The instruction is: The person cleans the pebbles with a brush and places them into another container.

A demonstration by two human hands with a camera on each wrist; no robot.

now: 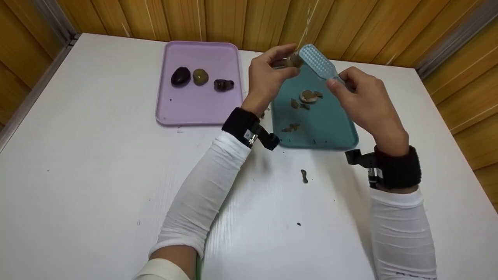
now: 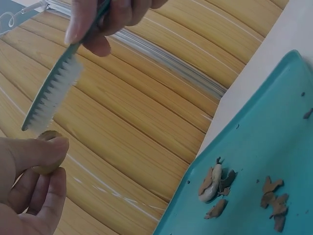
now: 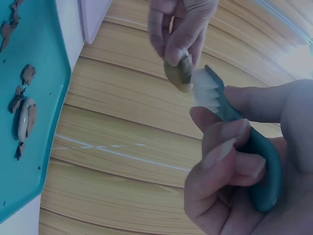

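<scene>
My left hand (image 1: pixel 268 74) pinches a small brown stone (image 1: pixel 292 61) above the far end of the teal tray (image 1: pixel 330 128). My right hand (image 1: pixel 362 101) grips the handle of a light-blue brush (image 1: pixel 320 64), whose white bristles (image 3: pixel 205 90) touch the stone (image 3: pixel 178 73). In the left wrist view the brush (image 2: pixel 51 95) slants down to the stone (image 2: pixel 46 164) between my thumb and fingers. On the teal tray (image 2: pixel 254 191) lie a pale muddy stone (image 1: pixel 308 96) and several brown dirt flakes (image 1: pixel 291 127).
A lilac tray (image 1: pixel 194 109) at the back left carries three stones: a dark one (image 1: pixel 181 76), an olive one (image 1: pixel 200 76) and a dark brown one (image 1: pixel 223 84). Dirt crumbs (image 1: pixel 304 175) dot the white table (image 1: pixel 97 175). A wooden wall (image 1: pixel 233 19) stands behind.
</scene>
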